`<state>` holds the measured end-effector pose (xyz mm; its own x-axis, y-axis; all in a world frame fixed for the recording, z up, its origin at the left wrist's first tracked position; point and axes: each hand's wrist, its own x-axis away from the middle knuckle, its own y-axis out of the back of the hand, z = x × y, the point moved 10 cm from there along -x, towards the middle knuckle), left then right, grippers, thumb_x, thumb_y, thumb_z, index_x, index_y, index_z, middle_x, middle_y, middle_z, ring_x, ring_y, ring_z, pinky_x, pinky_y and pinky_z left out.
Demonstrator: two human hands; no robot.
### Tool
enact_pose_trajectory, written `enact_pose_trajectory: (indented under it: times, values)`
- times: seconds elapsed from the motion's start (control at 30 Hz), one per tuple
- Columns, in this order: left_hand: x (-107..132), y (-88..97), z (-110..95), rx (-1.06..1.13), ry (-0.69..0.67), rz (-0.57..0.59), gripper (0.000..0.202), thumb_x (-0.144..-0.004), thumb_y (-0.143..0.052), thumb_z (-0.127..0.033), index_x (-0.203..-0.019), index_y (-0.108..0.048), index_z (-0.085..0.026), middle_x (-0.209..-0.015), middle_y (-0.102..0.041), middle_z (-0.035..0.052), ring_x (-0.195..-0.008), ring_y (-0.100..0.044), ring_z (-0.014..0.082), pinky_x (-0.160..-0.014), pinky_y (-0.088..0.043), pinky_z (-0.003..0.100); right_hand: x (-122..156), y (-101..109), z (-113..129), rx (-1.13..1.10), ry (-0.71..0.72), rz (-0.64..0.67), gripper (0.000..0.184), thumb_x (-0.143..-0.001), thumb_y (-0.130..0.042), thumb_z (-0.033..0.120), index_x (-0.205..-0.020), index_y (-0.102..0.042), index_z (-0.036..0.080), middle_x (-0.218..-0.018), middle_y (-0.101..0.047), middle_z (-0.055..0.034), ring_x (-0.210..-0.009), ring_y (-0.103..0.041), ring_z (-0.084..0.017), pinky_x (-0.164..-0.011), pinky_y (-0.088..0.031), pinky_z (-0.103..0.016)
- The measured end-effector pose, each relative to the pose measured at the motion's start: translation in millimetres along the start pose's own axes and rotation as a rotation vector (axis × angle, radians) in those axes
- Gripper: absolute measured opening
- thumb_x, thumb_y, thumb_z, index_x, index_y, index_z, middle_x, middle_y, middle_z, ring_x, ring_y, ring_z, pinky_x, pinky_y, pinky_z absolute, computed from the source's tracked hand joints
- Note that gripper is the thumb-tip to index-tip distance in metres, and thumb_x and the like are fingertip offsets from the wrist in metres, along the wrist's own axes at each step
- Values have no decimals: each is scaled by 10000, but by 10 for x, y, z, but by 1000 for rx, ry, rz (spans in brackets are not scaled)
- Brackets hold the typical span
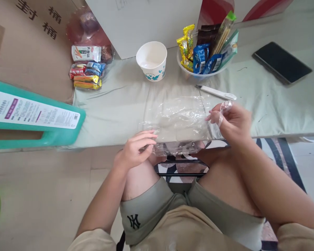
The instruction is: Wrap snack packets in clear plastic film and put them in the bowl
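A clear plastic bag [179, 120] lies crumpled at the near edge of the cloth-covered low table [115, 108]. My left hand [136, 150] pinches the bag's near left edge just above my knee. My right hand [231, 122] is raised at the bag's right side, fingers closed on a strip of the clear plastic. A white utensil [216, 92], a knife or pen, lies just beyond the bag. A white paper bowl [152, 61] stands empty behind it, and a clear bowl [199, 74] full of wrapped snacks sits to its right.
A black phone [281, 62] rests at the table's far right. More snack packets [87, 71] lie in a plastic bag at the left corner. A teal plastic stool [34, 118] lies at the left, with cardboard behind and a white box at the back.
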<state>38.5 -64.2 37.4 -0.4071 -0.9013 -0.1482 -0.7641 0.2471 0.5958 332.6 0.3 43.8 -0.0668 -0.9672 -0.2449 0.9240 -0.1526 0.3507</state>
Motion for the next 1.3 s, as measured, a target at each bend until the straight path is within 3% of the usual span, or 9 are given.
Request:
enact_pose_trajectory:
  times: [0.2,0.33,0.47,0.57,0.73,0.9,1.1,1.23,1.3]
  values:
    - [-258,293,442,556,380,-498,297,-848,-695,-511,-779,-688,-222,-803,-782,58,-761,-777,201,-674,-632,315,-97,-38,-211,-5,-65,-37,131,-879,-650,370,-819,-604,264,-592,-577,52,-434,-514,-118,-428,-404,-274]
    - [-304,255,578,669,528,-647,342,-825,-671,-529,-748,-584,-207,-722,-732,23,-648,-739,146,-512,-523,211,-137,-12,-313,48,-72,-92,107,-883,-648,344,-848,-594,258,-679,-602,45,-448,-473,-99,-433,-371,-270]
    - [-242,25,450,707,474,-479,498,-763,-705,-668,-952,-636,-212,-929,-797,85,-895,-784,219,-712,-622,298,-145,-16,-344,107,-145,-95,94,-904,-609,287,-830,-559,254,-678,-606,44,-451,-506,-108,-439,-383,-274]
    - [-149,-127,414,574,503,-338,562,-680,-869,-466,-1124,-625,-224,-905,-790,54,-862,-776,212,-761,-633,317,-153,-17,-344,159,-179,-93,103,-904,-605,273,-823,-544,255,-666,-600,46,-456,-540,-121,-465,-410,-290]
    - [-42,34,580,541,552,-587,238,-866,-729,-394,-1002,-619,-231,-837,-680,-13,-535,-642,72,-436,-492,173,-180,-8,-341,251,-186,-106,64,-876,-626,246,-827,-588,265,-640,-601,41,-489,-543,-139,-533,-444,-319]
    - [12,239,648,538,502,-778,276,-852,-760,-392,-960,-557,-240,-875,-641,-39,-374,-472,7,-292,-285,163,-147,7,-307,295,-223,-76,103,-865,-630,295,-777,-625,243,-589,-600,30,-531,-525,-146,-587,-439,-312]
    - [-37,54,686,631,534,-468,645,-747,-855,-457,-1232,-474,-268,-862,-746,9,-571,-677,111,-491,-511,206,-30,64,-330,324,-326,-39,257,-901,-564,285,-653,-593,229,-542,-589,21,-524,-546,-145,-609,-439,-301]
    - [-119,44,571,471,424,-439,400,-852,-744,-386,-1155,-519,-254,-784,-676,-23,-765,-748,148,-703,-625,264,24,71,-407,328,-381,-13,217,-917,-568,311,-717,-603,233,-611,-649,10,-565,-615,-164,-619,-443,-303]
    - [-165,75,524,424,379,-500,286,-907,-658,-371,-1129,-514,-264,-804,-626,-42,-650,-710,106,-615,-610,232,25,70,-420,360,-373,0,208,-921,-570,340,-745,-600,233,-627,-662,10,-571,-614,-167,-628,-437,-307]
